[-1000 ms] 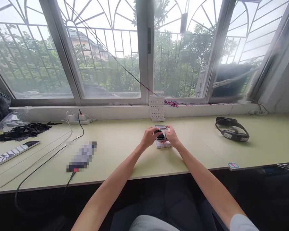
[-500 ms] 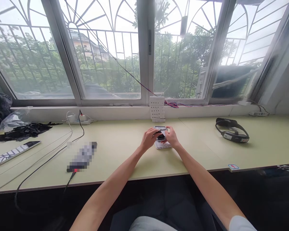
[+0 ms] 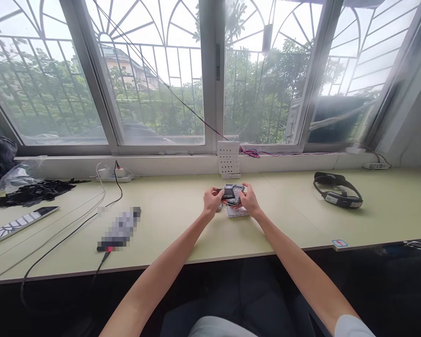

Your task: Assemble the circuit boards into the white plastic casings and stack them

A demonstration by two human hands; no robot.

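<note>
Between the thumb and fingers of my left hand [image 3: 212, 201] is a flat black battery pack [image 3: 226, 193] with white print on it. It overlaps the left side of a grey open device casing [image 3: 237, 193], which my right hand [image 3: 250, 201] grips by its right edge. Another small pale part [image 3: 219, 207] shows below my left fingers; whether the hand holds it too I cannot tell. Under the casing, a white box-like piece [image 3: 236, 212] lies on the table, partly hidden by my right hand.
A white perforated panel [image 3: 228, 160] stands against the sill behind my hands. To the right lies a black headband device [image 3: 338, 193]. On the left are a phone [image 3: 21, 223], black straps [image 3: 31, 193], a power strip [image 3: 117, 177], cables and a blurred device [image 3: 120, 229].
The black battery pack has come into view in my left hand, which has shifted slightly left. The casing's grey inside now shows, where a dark part was seen before.
</note>
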